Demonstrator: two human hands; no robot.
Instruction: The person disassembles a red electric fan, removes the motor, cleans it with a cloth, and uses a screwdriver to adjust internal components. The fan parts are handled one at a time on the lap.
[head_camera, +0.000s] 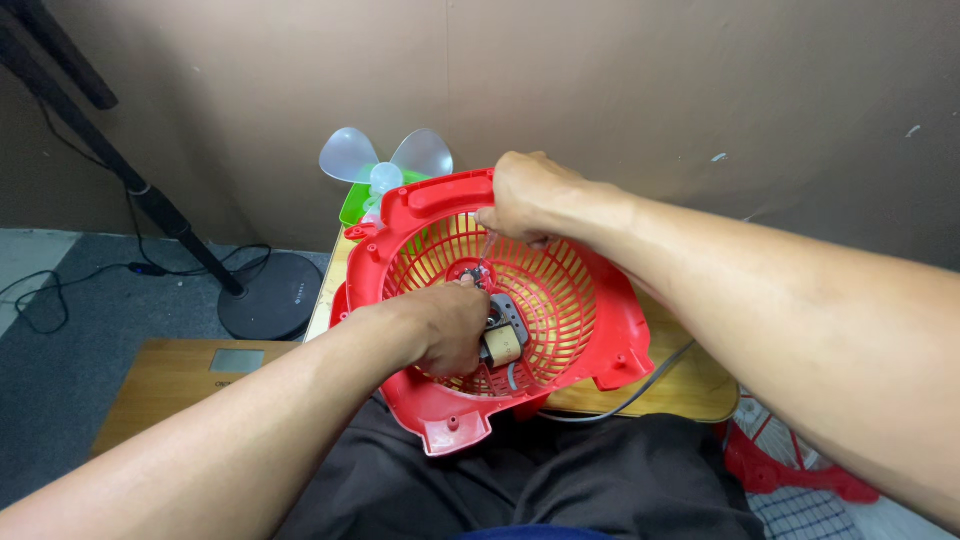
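Observation:
A red plastic fan housing (440, 405) with a round grille rests tilted on my lap and the edge of a small wooden table (690, 385). My left hand (450, 325) reaches into the grille and grips the small motor (503, 340) at its centre. My right hand (530, 195) closes over the housing's upper rim, pinching something thin and clear that hangs toward the motor. A grey cord (640, 390) trails from under the housing.
Translucent fan blades (385, 160) stand behind the housing by a green tray (352, 205). A black stand with a round base (270, 295) and cables is on the floor at left. A wooden scale (180, 375) lies lower left, another red grille (790, 470) lower right.

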